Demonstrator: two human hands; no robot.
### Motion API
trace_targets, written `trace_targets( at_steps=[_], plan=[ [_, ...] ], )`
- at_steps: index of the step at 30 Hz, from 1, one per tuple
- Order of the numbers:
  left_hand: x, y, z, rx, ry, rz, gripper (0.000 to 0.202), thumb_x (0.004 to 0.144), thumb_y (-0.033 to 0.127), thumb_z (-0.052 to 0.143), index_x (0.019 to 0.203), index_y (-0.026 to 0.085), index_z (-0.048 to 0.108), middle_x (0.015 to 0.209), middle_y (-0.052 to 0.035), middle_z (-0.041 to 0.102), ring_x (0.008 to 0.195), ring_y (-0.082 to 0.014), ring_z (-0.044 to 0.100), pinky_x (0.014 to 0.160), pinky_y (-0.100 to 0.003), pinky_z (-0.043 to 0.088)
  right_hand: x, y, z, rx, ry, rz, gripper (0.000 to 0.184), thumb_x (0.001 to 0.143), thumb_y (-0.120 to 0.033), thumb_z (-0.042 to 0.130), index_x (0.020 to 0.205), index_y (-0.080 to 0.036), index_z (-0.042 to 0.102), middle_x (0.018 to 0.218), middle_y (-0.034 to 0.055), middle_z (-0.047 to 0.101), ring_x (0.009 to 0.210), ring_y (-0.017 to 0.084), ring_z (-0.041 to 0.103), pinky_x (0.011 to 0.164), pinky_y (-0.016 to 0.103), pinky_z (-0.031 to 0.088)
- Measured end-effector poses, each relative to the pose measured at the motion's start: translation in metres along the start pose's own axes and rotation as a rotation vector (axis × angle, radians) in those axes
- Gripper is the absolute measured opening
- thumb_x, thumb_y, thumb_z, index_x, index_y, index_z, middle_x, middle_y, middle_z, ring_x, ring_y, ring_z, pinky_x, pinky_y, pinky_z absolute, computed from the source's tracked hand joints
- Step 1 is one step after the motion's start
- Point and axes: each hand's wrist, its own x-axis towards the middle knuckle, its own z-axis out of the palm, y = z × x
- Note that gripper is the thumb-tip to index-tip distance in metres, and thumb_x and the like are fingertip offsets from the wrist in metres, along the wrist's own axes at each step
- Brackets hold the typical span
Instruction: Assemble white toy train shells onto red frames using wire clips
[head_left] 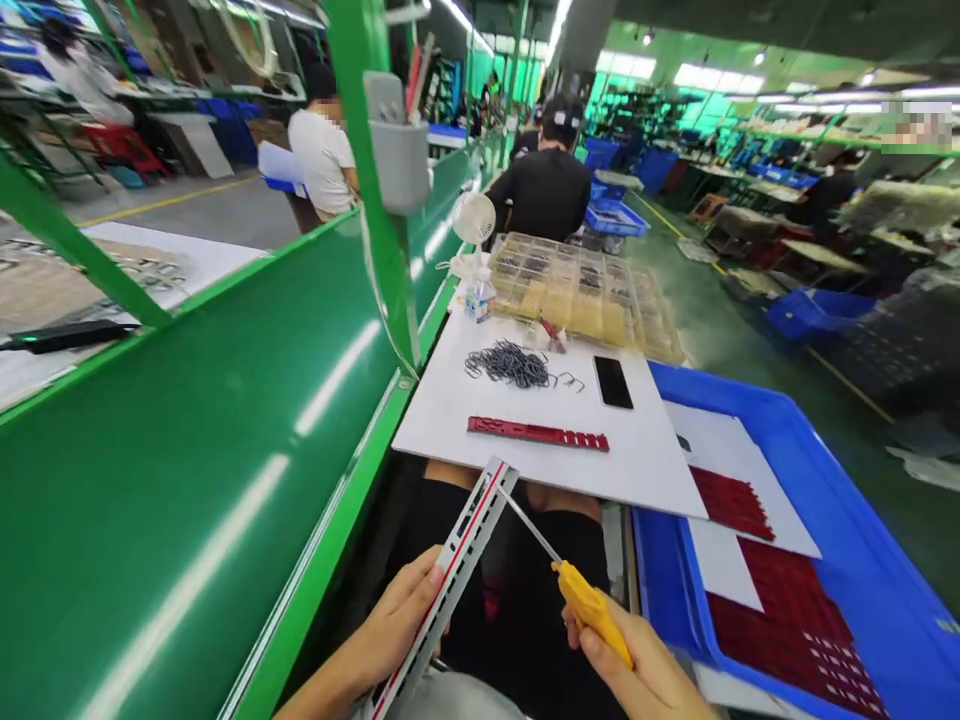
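My left hand (pixel 405 610) is closed around a long slotted metal rail (pixel 459 565) with a red strip along it, tilted up from my lap toward the table edge. In my right hand (pixel 626 650) is a screwdriver (pixel 592 605) with a yellow handle. Its thin shaft points up and left, and the tip meets the rail near its far end. Just beyond, a dark red slotted strip (pixel 536 433) lies across the white tabletop (pixel 450 400). Behind that strip sits a pile of dark bent wire pieces (pixel 510 363).
A phone (pixel 613 382) lies right of the pile. Behind are a bottle (pixel 478 298), a small fan (pixel 474 218) and a clear compartment tray (pixel 570 285). At right, a blue bin (pixel 787 420) holds dark red strips. A green conveyor (pixel 225 440) runs along my left. A person in black sits ahead.
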Motion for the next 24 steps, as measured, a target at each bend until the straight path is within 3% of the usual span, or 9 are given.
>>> trace_targets(
  at_steps=[3, 6, 9, 12, 15, 21, 24],
  plan=[
    [0.009, 0.003, 0.006, 0.034, -0.039, -0.009, 0.089, 0.09, 0.1, 0.062, 0.13, 0.022, 0.068, 0.068, 0.0033, 0.063, 0.053, -0.0139, 0.056, 0.049, -0.024, 0.052, -0.006, 0.017, -0.008, 0.036, -0.013, 0.086, 0.068, 0.105, -0.082, 0.055, 0.141, -0.029, 0.079, 0.135, 0.0137, 0.083, 0.127, 0.036, 0.078, 0.116, 0.057, 0.063],
    [0.012, 0.008, 0.005, -0.012, -0.001, -0.033, 0.091, 0.089, 0.102, 0.059, 0.135, 0.023, 0.064, 0.067, 0.0043, 0.063, 0.05, -0.0144, 0.056, 0.045, -0.024, 0.049, -0.004, 0.023, -0.011, 0.071, -0.04, 0.086, 0.065, 0.107, -0.079, 0.056, 0.144, -0.029, 0.076, 0.134, 0.0131, 0.082, 0.126, 0.034, 0.078, 0.112, 0.053, 0.065],
    [0.011, 0.016, -0.004, 0.022, 0.024, -0.003, 0.088, 0.091, 0.1, 0.06, 0.13, 0.022, 0.064, 0.068, 0.0037, 0.064, 0.051, -0.0149, 0.058, 0.045, -0.023, 0.05, 0.004, 0.016, -0.008, 0.013, -0.119, 0.059, 0.056, 0.109, -0.075, 0.056, 0.132, -0.029, 0.077, 0.123, 0.0097, 0.084, 0.118, 0.032, 0.078, 0.103, 0.044, 0.066],
    [0.009, 0.027, -0.012, 0.137, 0.065, 0.098, 0.079, 0.098, 0.095, 0.056, 0.119, 0.02, 0.067, 0.07, 0.002, 0.065, 0.054, -0.0149, 0.062, 0.048, -0.023, 0.053, 0.009, 0.004, -0.001, -0.091, -0.289, 0.06, 0.048, 0.111, -0.072, 0.054, 0.118, -0.03, 0.075, 0.109, 0.0046, 0.082, 0.107, 0.028, 0.077, 0.089, 0.035, 0.063],
    [0.01, 0.033, -0.017, 0.223, 0.091, 0.172, 0.072, 0.104, 0.089, 0.053, 0.113, 0.019, 0.067, 0.068, 0.0031, 0.061, 0.054, -0.0142, 0.061, 0.05, -0.023, 0.052, 0.011, -0.006, 0.008, -0.169, -0.429, 0.067, 0.037, 0.109, -0.065, 0.06, 0.112, -0.03, 0.073, 0.108, 0.0027, 0.08, 0.105, 0.027, 0.076, 0.086, 0.032, 0.058],
    [0.012, 0.032, -0.023, 0.224, 0.102, 0.147, 0.072, 0.106, 0.087, 0.051, 0.118, 0.018, 0.067, 0.07, 0.0022, 0.064, 0.054, -0.015, 0.062, 0.047, -0.023, 0.051, 0.014, -0.019, 0.018, -0.214, -0.379, 0.073, 0.03, 0.112, -0.055, 0.057, 0.111, -0.028, 0.07, 0.112, 0.0048, 0.08, 0.108, 0.027, 0.076, 0.088, 0.033, 0.056],
    [0.013, 0.031, -0.026, 0.215, 0.108, 0.142, 0.072, 0.107, 0.087, 0.051, 0.12, 0.018, 0.067, 0.072, 0.0017, 0.066, 0.054, -0.0148, 0.062, 0.047, -0.023, 0.052, 0.012, -0.02, 0.025, -0.281, -0.538, 0.048, 0.023, 0.106, -0.05, 0.066, 0.103, -0.028, 0.07, 0.103, 0.0024, 0.08, 0.096, 0.026, 0.076, 0.082, 0.032, 0.054]
  ],
)
